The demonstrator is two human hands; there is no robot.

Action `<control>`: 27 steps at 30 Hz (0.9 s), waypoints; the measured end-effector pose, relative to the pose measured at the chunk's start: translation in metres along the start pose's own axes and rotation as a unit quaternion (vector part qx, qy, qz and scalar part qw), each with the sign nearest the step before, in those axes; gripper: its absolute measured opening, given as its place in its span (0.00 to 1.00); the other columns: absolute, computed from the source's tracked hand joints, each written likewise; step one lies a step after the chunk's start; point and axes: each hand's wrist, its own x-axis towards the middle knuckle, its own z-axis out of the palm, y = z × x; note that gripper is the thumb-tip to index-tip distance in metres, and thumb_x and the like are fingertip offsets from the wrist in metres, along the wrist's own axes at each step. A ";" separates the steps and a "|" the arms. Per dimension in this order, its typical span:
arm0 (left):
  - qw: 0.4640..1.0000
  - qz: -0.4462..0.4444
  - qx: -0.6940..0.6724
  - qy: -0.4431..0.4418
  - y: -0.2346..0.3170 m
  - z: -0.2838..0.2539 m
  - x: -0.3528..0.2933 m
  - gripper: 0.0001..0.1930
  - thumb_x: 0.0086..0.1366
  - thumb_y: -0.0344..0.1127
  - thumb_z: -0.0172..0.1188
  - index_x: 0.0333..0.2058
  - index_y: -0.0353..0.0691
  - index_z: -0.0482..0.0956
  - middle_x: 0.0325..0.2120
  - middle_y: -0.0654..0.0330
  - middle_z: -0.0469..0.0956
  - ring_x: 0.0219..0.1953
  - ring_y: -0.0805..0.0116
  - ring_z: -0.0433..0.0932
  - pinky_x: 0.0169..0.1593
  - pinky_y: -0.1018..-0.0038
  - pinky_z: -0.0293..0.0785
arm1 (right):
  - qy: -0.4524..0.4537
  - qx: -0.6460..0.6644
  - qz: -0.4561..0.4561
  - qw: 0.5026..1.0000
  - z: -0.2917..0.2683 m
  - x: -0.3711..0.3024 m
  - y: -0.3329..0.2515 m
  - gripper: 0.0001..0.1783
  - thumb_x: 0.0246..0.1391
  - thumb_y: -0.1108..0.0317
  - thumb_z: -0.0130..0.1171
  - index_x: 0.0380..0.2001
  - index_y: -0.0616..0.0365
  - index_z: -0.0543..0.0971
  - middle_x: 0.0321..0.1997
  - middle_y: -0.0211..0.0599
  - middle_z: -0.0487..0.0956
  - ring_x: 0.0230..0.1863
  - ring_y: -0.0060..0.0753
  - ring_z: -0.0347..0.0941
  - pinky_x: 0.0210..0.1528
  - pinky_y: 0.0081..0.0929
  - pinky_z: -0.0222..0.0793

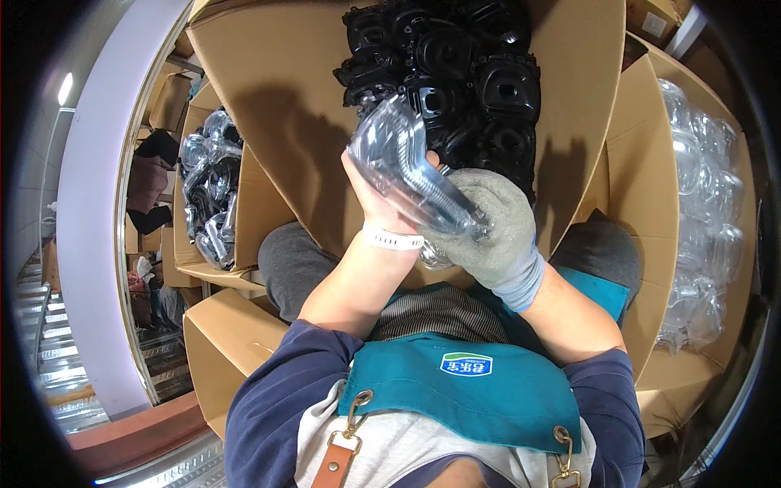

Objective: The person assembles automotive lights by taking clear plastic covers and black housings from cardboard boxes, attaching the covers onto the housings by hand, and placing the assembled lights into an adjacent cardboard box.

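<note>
In front of my chest both hands hold up a clear moulded plastic cover (390, 154), curved, with a ribbed band along it. My bare left hand (368, 195), a white band at its wrist, is closed round the cover's left side and underside. My right hand (496, 215), in a grey knitted glove, grips the lower right end; its fingertips are partly hidden. Just beyond them, several glossy black moulded plastic parts (511, 89), each with an opening in its middle, lie packed in rows in a large cardboard box (268, 81).
At the right, an open cardboard box (651, 203) holds stacked clear plastic covers (704, 220). A smaller box at the left contains mixed clear and black parts (213, 187). An open box flap (228, 342) juts out near my left elbow. A pale upright post (102, 203) stands farther left.
</note>
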 end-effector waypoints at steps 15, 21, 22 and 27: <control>0.970 0.062 0.225 -0.072 0.011 0.053 -0.035 0.14 0.68 0.31 0.45 0.50 0.33 0.67 0.47 0.55 0.73 0.48 0.63 0.74 0.55 0.64 0.70 | 0.072 0.711 0.467 0.520 0.004 0.015 0.005 0.26 0.63 0.45 0.43 0.52 0.52 0.72 0.46 0.32 0.77 0.43 0.25 0.74 0.36 0.22 0.75; 0.974 0.133 0.172 0.069 0.025 0.021 -0.052 0.14 0.64 0.29 0.53 0.48 0.35 0.69 0.42 0.57 0.76 0.45 0.64 0.77 0.51 0.66 0.73 | -0.236 0.234 0.293 0.897 0.013 0.003 0.011 0.32 0.55 0.44 0.53 0.51 0.61 0.72 0.49 0.43 0.76 0.51 0.43 0.72 0.56 0.34 0.65; 0.967 0.130 0.179 0.124 0.033 0.007 -0.059 0.13 0.64 0.28 0.52 0.47 0.35 0.70 0.42 0.57 0.77 0.45 0.65 0.77 0.51 0.66 0.73 | -0.292 0.102 0.227 0.923 0.016 0.004 0.012 0.34 0.51 0.43 0.56 0.51 0.61 0.72 0.49 0.47 0.76 0.52 0.48 0.71 0.58 0.35 0.63; 0.887 0.105 0.343 0.292 0.103 -0.048 -0.086 0.08 0.63 0.26 0.53 0.41 0.36 0.72 0.34 0.64 0.76 0.33 0.75 0.76 0.36 0.80 0.73 | -0.283 -0.271 0.245 0.887 0.077 -0.060 0.071 0.43 0.44 0.39 0.57 0.57 0.59 0.67 0.64 0.56 0.61 0.64 0.59 0.55 0.64 0.49 0.51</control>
